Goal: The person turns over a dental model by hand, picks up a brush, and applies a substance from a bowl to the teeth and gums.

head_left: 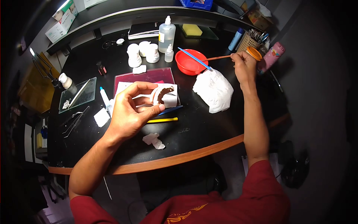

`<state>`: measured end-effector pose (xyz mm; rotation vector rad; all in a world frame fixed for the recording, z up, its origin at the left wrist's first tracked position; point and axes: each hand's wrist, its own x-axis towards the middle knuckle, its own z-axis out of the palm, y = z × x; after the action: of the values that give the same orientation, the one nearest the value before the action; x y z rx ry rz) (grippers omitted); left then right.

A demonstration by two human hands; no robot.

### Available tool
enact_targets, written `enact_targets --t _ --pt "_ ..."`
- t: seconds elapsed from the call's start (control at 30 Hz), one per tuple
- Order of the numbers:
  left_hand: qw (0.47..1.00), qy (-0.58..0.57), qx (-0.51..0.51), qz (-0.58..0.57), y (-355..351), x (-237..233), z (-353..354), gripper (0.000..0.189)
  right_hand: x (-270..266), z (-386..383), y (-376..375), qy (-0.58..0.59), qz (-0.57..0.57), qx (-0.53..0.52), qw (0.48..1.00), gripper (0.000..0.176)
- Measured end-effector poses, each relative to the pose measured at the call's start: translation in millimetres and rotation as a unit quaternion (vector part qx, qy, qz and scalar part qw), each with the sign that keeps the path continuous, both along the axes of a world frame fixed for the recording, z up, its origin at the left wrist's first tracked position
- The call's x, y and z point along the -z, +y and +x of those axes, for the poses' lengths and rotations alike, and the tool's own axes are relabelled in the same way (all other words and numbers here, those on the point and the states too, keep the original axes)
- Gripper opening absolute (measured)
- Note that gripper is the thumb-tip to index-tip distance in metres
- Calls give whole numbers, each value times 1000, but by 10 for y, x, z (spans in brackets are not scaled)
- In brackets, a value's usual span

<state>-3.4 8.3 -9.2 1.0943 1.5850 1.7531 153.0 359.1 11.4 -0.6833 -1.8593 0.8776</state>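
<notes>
In my left hand (130, 108) is a small dental cast (159, 95), a pale curved arch with dark brown along its inner side. Thumb and fingers pinch it from opposite sides, above a white sheet. My right hand (244, 67) is closed around the end of a thin reddish-brown brush-like tool (219, 58). The far tip of this tool reaches the rim of a red bowl (182, 69); its exact shape is too small to tell. Across the bowl lies a blue stick (194, 58). Beside my right hand stands an orange-rimmed cup (254, 53).
Crumpled white tissue (213, 91) lies below the bowl. White jars (134, 56) and a clear bottle (167, 35) stand at the back. A glass slab (77, 95), tweezers (76, 121) and a syringe (105, 98) lie left. A yellow stick (163, 120) is near the wooden table edge (186, 155).
</notes>
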Motion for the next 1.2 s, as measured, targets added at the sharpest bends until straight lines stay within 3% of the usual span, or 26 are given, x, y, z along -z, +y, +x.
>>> enact_targets --t 0.27,0.5,0.8,0.93,1.2 --pt "1000 1 -20 -10 -11 -32 29 50 42 -130 -97 105 -130 -74 983 15" --pt "999 -8 -25 -19 -1 -38 32 50 -3 -130 -145 158 -151 -109 970 21" --pt "1000 -2 -21 -14 0 -22 25 51 9 -133 -115 186 -147 -126 963 17" --pt "1000 -8 -23 -13 -1 -37 29 50 49 -126 -32 191 -83 -129 970 10" --pt "1000 -3 -21 -11 0 -38 44 50 2 -107 -68 187 -59 -102 975 10"
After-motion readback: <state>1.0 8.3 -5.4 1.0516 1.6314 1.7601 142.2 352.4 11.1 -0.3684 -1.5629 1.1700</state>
